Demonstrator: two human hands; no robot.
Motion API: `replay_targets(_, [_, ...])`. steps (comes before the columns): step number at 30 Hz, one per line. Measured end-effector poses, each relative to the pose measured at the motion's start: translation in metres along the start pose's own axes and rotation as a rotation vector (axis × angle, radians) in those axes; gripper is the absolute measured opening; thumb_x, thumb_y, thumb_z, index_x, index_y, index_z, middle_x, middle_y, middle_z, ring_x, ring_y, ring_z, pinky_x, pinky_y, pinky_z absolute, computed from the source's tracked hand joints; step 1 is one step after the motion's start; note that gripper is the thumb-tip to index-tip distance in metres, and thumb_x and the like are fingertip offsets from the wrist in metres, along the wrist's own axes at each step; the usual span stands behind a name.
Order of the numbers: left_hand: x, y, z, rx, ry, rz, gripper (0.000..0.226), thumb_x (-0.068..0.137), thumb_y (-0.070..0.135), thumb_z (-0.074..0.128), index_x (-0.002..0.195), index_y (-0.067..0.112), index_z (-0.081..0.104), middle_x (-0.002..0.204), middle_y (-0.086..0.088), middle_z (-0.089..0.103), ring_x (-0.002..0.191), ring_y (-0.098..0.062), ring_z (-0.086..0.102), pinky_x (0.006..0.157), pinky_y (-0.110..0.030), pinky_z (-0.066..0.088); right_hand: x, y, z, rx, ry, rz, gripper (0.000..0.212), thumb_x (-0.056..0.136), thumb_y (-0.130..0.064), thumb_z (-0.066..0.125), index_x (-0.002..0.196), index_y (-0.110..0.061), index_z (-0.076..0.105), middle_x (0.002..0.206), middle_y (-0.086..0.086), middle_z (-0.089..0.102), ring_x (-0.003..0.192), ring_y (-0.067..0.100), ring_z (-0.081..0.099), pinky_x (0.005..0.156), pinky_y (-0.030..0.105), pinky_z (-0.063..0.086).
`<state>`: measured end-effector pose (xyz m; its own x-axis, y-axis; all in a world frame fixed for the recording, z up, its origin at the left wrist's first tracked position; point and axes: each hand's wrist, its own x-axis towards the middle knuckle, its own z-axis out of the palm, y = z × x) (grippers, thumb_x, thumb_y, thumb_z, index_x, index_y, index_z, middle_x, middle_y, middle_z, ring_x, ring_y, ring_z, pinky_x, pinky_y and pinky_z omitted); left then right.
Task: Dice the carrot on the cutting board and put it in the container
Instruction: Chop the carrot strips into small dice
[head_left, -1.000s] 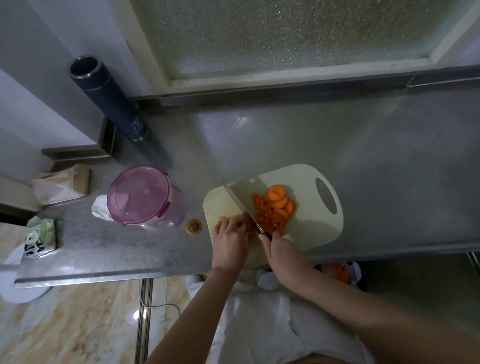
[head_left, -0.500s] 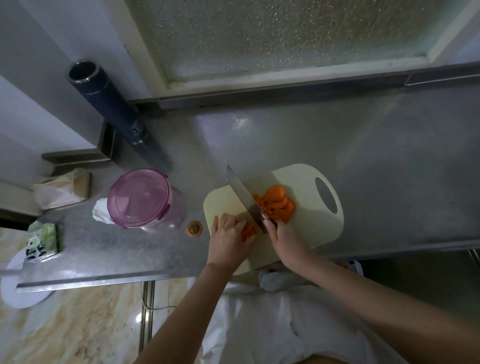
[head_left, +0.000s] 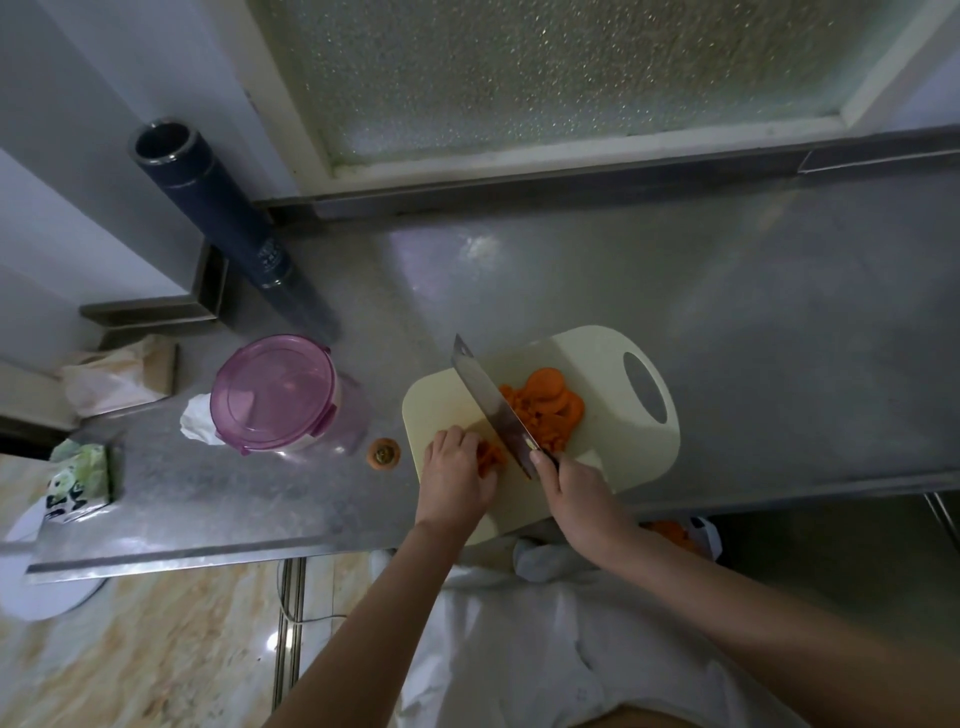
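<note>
The steel counter (head_left: 727, 312) carries a pale cutting board (head_left: 613, 447) near its front edge. To the left of the board, and apart from it, stands the container (head_left: 275, 395) with its purple lid closed. On the board, the right hand (head_left: 576, 488) is wrapped round the handle of a knife (head_left: 488, 405), whose broad blade slants up and away with its tip raised off the board. The left hand (head_left: 454, 473) has its fingers curled down over a carrot piece (head_left: 489, 460), pinning it just left of the blade. A heap of cut carrot (head_left: 545, 410), round slices and smaller bits, lies to the right of the blade. A trimmed carrot end (head_left: 383, 453) sits on the counter between board and container. The job looks to be well into the cutting: most of the carrot is sliced or chopped, but several slices are still whole, the held piece is not finished, and nothing can be seen to have gone into the closed container. A second ago the blade was down across the board beside the fingers. Half a second ago it was already lifted much as it is now, and the container has not moved.
</note>
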<state>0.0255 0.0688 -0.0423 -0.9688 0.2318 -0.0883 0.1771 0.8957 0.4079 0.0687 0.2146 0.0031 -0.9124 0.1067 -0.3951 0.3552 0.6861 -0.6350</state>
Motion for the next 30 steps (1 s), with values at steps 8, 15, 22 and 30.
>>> replay_targets(8, [0.003,0.004,-0.004,0.083,0.005,0.094,0.024,0.075,0.020,0.066,0.098,0.014,0.062,0.093,-0.005,0.057,0.088,-0.028,0.055,0.085,-0.037,0.042,0.004,0.000,-0.006,0.002,0.028,0.010,0.048,0.100,-0.041,0.029,0.097,-0.004,0.059,0.082,0.012,0.060,0.085,0.030,0.059,0.066,0.027,0.034])
replay_targets(15, [-0.001,0.003,-0.003,-0.003,0.054,0.057,0.016,0.066,0.014,0.076,0.074,0.011,0.063,0.072,-0.004,0.056,0.069,-0.027,0.055,0.069,-0.036,0.047,-0.001,-0.002,-0.003,0.001,0.021,-0.006,0.043,0.099,-0.041,0.031,0.084,-0.008,0.053,0.079,0.013,0.058,0.081,0.030,0.058,0.065,0.027,0.034])
replay_targets(22, [-0.003,-0.001,-0.001,-0.085,0.094,0.019,0.028,0.064,0.006,0.077,0.090,0.005,0.067,0.079,-0.009,0.062,0.075,-0.031,0.059,0.071,-0.038,0.051,-0.005,-0.004,0.003,-0.037,0.001,-0.008,0.046,0.100,-0.042,0.029,0.092,-0.005,0.055,0.088,0.015,0.062,0.088,0.030,0.060,0.066,0.027,0.034])
replay_targets(30, [-0.005,-0.002,0.003,-0.118,0.116,0.027,0.015,0.064,-0.002,0.076,0.073,0.007,0.068,0.068,-0.007,0.055,0.067,-0.029,0.054,0.067,-0.039,0.051,-0.006,-0.009,0.008,-0.063,0.022,0.007,0.049,0.100,-0.040,0.028,0.101,-0.001,0.058,0.098,0.016,0.064,0.094,0.030,0.060,0.068,0.026,0.035])
